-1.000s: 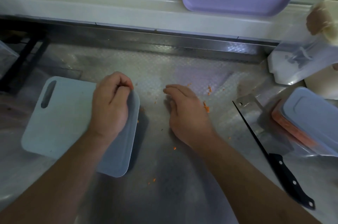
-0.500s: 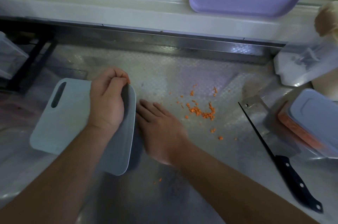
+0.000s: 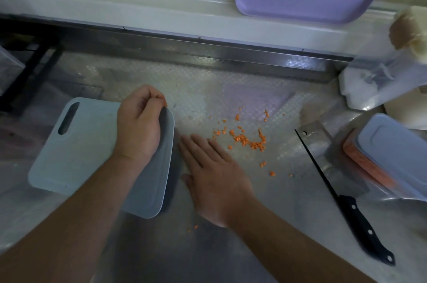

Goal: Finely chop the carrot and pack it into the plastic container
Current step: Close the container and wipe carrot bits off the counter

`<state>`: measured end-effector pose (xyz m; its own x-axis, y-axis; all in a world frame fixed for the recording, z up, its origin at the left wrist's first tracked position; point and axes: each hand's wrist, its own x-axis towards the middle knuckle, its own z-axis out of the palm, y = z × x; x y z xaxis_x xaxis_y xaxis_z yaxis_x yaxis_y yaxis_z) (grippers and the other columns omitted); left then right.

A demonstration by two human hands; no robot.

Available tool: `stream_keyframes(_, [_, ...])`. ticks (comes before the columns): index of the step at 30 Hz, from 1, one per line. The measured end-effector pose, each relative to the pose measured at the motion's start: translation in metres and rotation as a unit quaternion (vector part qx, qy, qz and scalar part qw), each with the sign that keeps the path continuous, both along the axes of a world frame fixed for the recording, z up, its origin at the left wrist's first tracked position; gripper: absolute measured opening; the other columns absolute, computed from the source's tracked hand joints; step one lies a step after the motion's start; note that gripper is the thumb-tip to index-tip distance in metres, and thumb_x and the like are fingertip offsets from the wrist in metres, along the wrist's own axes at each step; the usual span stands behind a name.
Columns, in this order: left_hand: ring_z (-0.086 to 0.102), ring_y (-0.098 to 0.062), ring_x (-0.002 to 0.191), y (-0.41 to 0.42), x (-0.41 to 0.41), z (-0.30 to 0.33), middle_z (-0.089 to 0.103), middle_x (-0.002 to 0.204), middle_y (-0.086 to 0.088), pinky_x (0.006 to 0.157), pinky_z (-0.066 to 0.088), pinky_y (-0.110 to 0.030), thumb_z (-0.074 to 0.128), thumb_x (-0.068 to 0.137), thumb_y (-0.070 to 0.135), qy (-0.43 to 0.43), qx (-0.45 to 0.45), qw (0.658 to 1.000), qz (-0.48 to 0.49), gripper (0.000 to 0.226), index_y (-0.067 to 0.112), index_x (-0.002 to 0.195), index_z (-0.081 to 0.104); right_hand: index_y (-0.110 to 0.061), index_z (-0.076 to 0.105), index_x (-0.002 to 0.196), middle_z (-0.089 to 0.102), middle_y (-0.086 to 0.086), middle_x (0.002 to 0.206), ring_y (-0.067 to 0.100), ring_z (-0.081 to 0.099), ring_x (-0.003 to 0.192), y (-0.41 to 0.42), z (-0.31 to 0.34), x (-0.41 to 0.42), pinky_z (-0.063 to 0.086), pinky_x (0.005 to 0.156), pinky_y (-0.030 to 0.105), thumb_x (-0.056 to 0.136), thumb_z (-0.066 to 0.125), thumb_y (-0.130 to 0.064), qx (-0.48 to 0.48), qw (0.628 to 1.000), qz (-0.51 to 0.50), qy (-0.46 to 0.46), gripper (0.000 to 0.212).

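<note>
Nearest, beside the cutting board [image 3: 76, 151], the right hand [image 3: 215, 174] lay flat, fingers straight; the left hand [image 3: 138, 123] gripped the board's raised right edge. Beyond: carrot bits [image 3: 245, 138], cleaver [image 3: 328, 181], lidded plastic container [image 3: 390, 155] holding carrot.

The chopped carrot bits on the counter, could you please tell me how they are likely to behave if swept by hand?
The chopped carrot bits look tiny and loose, so they would probably scatter instead of moving together; strays already lie apart. They look moist, so some may stick to the right hand. The steel counter is textured, which may catch small pieces.
</note>
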<state>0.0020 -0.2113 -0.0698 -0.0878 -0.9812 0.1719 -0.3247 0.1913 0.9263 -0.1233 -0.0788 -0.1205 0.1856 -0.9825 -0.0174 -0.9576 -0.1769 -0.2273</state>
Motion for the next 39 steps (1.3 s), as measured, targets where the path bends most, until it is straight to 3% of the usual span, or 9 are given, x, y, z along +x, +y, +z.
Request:
stream_keyframes(4, [0.051, -0.002, 0.072, -0.002, 0.0, -0.002, 0.057, 0.072, -0.002, 0.069, 0.04, -0.013, 0.051, 0.09, 0.005, 0.001, 0.004, 1.0, 0.005, 0.016, -0.002, 0.078, 0.06, -0.005, 0.019, 0.161, 0.012, 0.011, 0.17, 0.025, 0.005, 0.158, -0.004, 0.001, -0.021, 0.012, 0.128, 0.044, 0.107, 0.028, -0.04, -0.014, 0.994, -0.105, 0.023, 0.065])
stream_keyframes(9, [0.051, -0.006, 0.071, 0.0, 0.001, -0.004, 0.058, 0.071, -0.004, 0.068, 0.04, -0.016, 0.052, 0.089, 0.01, -0.022, 0.004, 1.0, -0.014, 0.016, 0.007, 0.075, 0.059, -0.006, 0.043, 0.153, 0.038, 0.009, 0.162, 0.026, 0.026, 0.154, -0.009, -0.003, -0.016, 0.024, 0.124, 0.044, 0.104, 0.041, -0.029, -0.053, 0.999, 0.011, 0.009, 0.054])
stream_keyframes(12, [0.053, -0.004, 0.069, -0.002, 0.001, -0.006, 0.059, 0.07, 0.005, 0.066, 0.04, -0.014, 0.055, 0.087, 0.015, -0.064, 0.003, 0.998, -0.015, 0.013, 0.014, 0.075, 0.06, -0.006, 0.055, 0.144, 0.048, 0.011, 0.155, 0.029, 0.038, 0.148, -0.024, 0.003, -0.064, 0.033, 0.119, 0.047, 0.103, 0.044, -0.024, -0.116, 0.987, -0.106, -0.026, 0.046])
stream_keyframes(16, [0.057, -0.012, 0.077, 0.0, -0.002, -0.013, 0.062, 0.076, 0.004, 0.067, 0.038, -0.012, 0.067, 0.086, 0.016, -0.161, -0.015, 0.987, -0.022, 0.012, 0.016, 0.076, 0.059, -0.016, 0.022, 0.162, 0.015, 0.004, 0.17, 0.021, 0.007, 0.158, -0.045, 0.015, -0.115, 0.014, 0.128, 0.043, 0.108, 0.024, -0.048, 0.011, 0.966, -0.257, -0.03, 0.063])
stream_keyframes(19, [0.056, -0.013, 0.078, 0.0, -0.005, -0.018, 0.061, 0.074, 0.007, 0.075, 0.04, -0.027, 0.074, 0.084, 0.017, -0.215, -0.031, 0.976, -0.033, 0.019, 0.018, 0.074, 0.058, -0.012, 0.01, 0.164, 0.002, 0.005, 0.172, 0.019, -0.005, 0.158, -0.029, 0.006, -0.1, 0.002, 0.129, 0.037, 0.107, 0.021, -0.053, 0.043, 0.975, -0.217, -0.032, 0.071])
stream_keyframes(23, [0.057, -0.023, 0.081, -0.009, 0.002, -0.035, 0.059, 0.075, 0.007, 0.085, 0.042, -0.039, 0.069, 0.084, 0.027, -0.291, -0.059, 0.953, -0.06, 0.016, 0.019, 0.075, 0.057, -0.013, 0.021, 0.163, 0.012, 0.0, 0.171, 0.014, 0.0, 0.158, 0.02, 0.005, -0.076, 0.012, 0.128, 0.038, 0.105, 0.031, -0.047, 0.022, 0.992, -0.099, -0.074, 0.067])
stream_keyframes(27, [0.053, -0.03, 0.095, -0.006, 0.006, -0.046, 0.058, 0.092, -0.001, 0.09, 0.04, -0.043, 0.065, 0.089, 0.025, -0.354, -0.106, 0.927, -0.064, 0.01, 0.016, 0.086, 0.061, -0.017, 0.036, 0.158, 0.027, -0.002, 0.167, 0.013, 0.015, 0.156, 0.01, 0.014, -0.101, 0.019, 0.127, 0.035, 0.106, 0.037, -0.04, -0.036, 0.982, -0.145, -0.118, 0.057])
stream_keyframes(32, [0.057, -0.033, 0.12, 0.016, -0.032, -0.047, 0.061, 0.129, -0.011, 0.109, 0.042, -0.04, 0.043, 0.099, 0.02, -0.331, -0.137, 0.921, -0.15, 0.036, 0.007, 0.124, 0.065, -0.018, 0.011, 0.164, 0.001, 0.002, 0.172, 0.017, -0.006, 0.158, -0.023, 0.007, -0.105, 0.005, 0.129, 0.04, 0.108, 0.02, -0.048, 0.027, 0.968, -0.244, -0.044, 0.064])
stream_keyframes(39, [0.031, -0.025, 0.155, 0.057, -0.061, -0.066, 0.039, 0.165, -0.012, 0.129, 0.022, -0.04, 0.03, 0.11, 0.029, -0.346, -0.129, 0.897, -0.241, 0.054, 0.004, 0.157, 0.043, -0.009, 0.047, 0.151, 0.034, 0.001, 0.164, 0.012, 0.025, 0.153, 0.026, 0.012, -0.078, 0.017, 0.125, 0.024, 0.104, 0.046, -0.023, -0.015, 0.974, -0.112, -0.198, 0.049])
